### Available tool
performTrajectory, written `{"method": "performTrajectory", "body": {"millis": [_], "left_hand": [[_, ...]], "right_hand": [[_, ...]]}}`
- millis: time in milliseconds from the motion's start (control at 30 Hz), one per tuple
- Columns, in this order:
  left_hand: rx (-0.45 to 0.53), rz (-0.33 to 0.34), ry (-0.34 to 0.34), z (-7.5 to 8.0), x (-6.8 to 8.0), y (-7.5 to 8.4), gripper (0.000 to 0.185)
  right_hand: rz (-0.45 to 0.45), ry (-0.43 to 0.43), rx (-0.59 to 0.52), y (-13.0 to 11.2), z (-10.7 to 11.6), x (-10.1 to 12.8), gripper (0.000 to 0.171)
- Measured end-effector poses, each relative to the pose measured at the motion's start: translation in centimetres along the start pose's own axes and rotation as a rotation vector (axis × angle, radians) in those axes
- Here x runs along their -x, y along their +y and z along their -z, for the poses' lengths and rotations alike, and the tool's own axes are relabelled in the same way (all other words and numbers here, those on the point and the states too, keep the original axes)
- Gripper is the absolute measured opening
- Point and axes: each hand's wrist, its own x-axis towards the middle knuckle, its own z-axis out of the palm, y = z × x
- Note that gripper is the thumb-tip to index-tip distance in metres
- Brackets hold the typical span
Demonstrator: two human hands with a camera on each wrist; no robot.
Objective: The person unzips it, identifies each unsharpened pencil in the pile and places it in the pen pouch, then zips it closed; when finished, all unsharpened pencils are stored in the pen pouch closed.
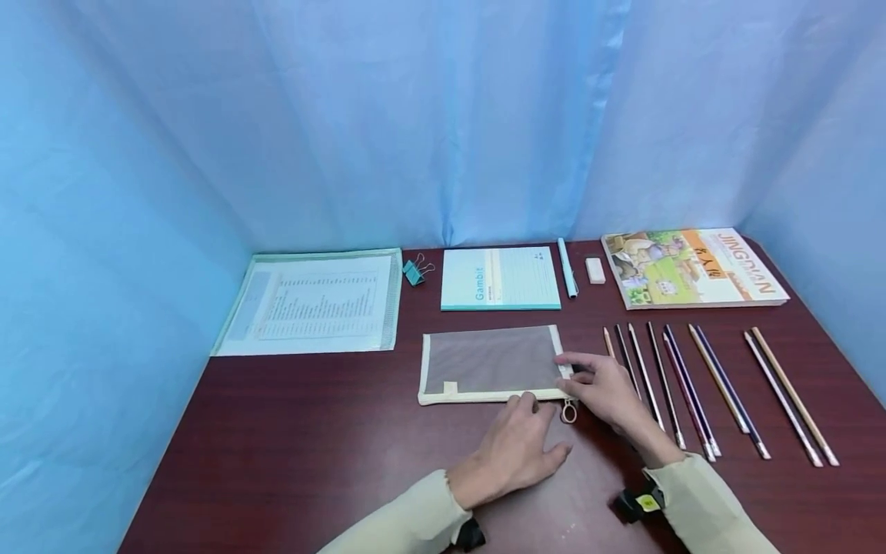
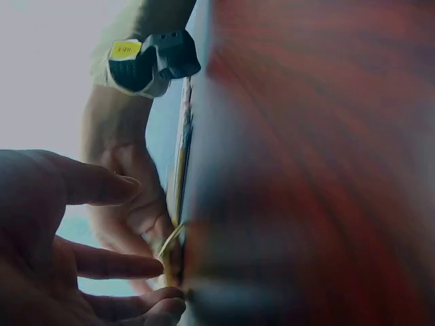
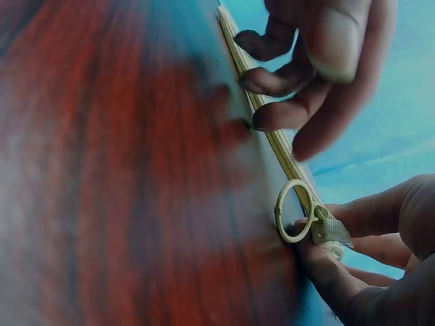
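Pinching the mesh pouch (image 1: pixel 490 362) corner, right hand (image 1: pixel 609 391) curls; left hand (image 1: pixel 515 446) presses its zipper edge flat-fingered.

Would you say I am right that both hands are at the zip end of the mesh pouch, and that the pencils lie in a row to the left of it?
Not quite. Both the left hand and the right hand are at the zip end of the mesh pouch, but the pencils lie in a row to the right of it, as the head view shows.
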Motion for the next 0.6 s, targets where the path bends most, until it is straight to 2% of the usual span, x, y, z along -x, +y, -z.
{"method": "performTrajectory", "body": {"millis": [67,167,300,433,600], "left_hand": [[0.047,0.046,-0.005,-0.5,-0.6,0.5,0.033],[0.139,0.155,0.004,-1.1,-1.5,1.0,0.022],[0.187,0.268,0.041,-1.8,-2.6,1.4,0.031],[0.206,0.313,0.092,-2.4,-3.3,1.7,0.037],[0.280,0.353,0.131,-2.8,-3.6,1.7,0.040]], "right_hand": [[-0.005,-0.001,-0.002,0.0,-0.1,0.0,0.041],[-0.010,0.001,-0.004,0.1,-0.3,0.0,0.040],[-0.018,0.010,-0.015,0.0,-0.4,0.0,0.040],[-0.014,0.020,-0.016,0.0,-0.3,0.0,0.040],[-0.012,0.030,-0.016,0.0,-0.2,0.0,0.039]]}}
